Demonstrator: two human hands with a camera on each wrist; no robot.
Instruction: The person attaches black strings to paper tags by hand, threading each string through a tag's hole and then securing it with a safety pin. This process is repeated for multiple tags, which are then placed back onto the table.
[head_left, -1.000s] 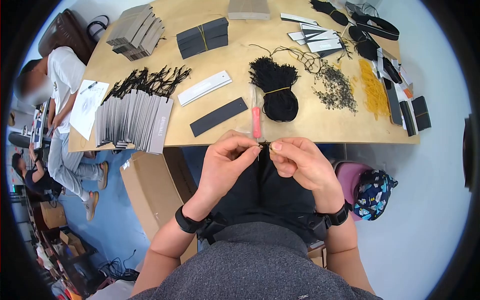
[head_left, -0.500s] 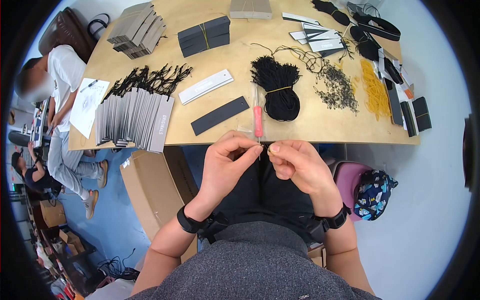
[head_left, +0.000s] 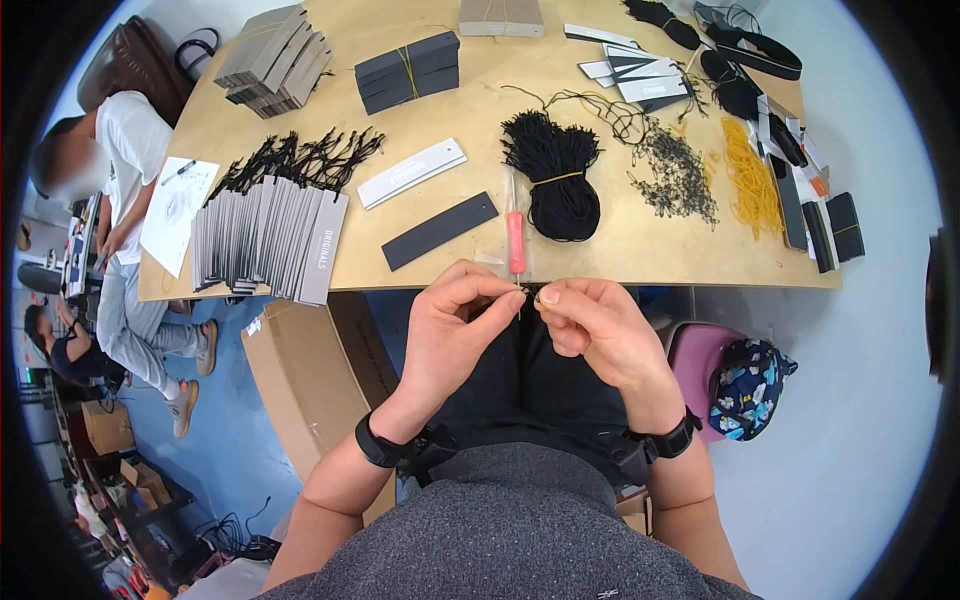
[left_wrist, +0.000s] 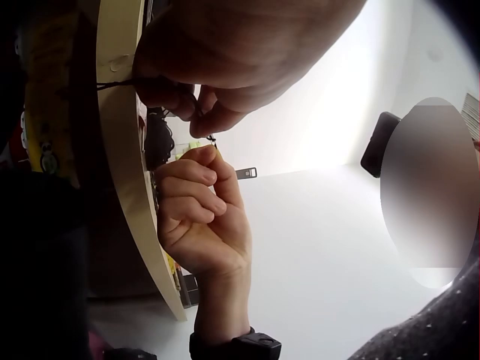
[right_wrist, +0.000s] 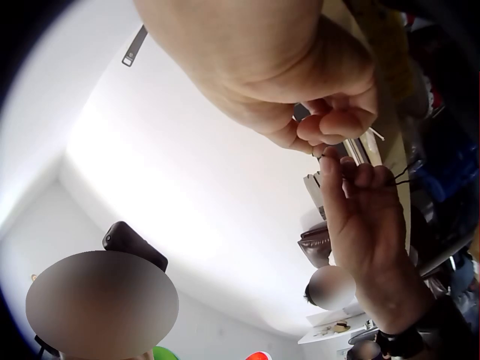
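Both hands meet just in front of the table's near edge, their fingertips close together. My left hand [head_left: 450,325] pinches a thin black cord [left_wrist: 116,84] between thumb and index finger; its loose strands trail out past the fingers. Opposite it, my right hand [head_left: 605,330] has thumb and index finger pressed together at the cord's small knotted end [left_wrist: 211,139], its other fingers curled in. The fingertips hide most of the cord between them. Right beyond the hands lies a tool with a red handle [head_left: 516,243], pointing away across the table.
A banded bundle of black cords [head_left: 560,195] lies behind the tool. Left of it are a black tag [head_left: 440,232], white tags [head_left: 412,175] and a row of corded grey tags [head_left: 265,240]. Yellow rubber bands [head_left: 750,180] lie right. A cardboard box [head_left: 305,385] stands below.
My right hand has shifted slightly left, bringing its fingertips a little nearer to my left hand's. Both hands keep their pinch, and the things on the table lie as before.
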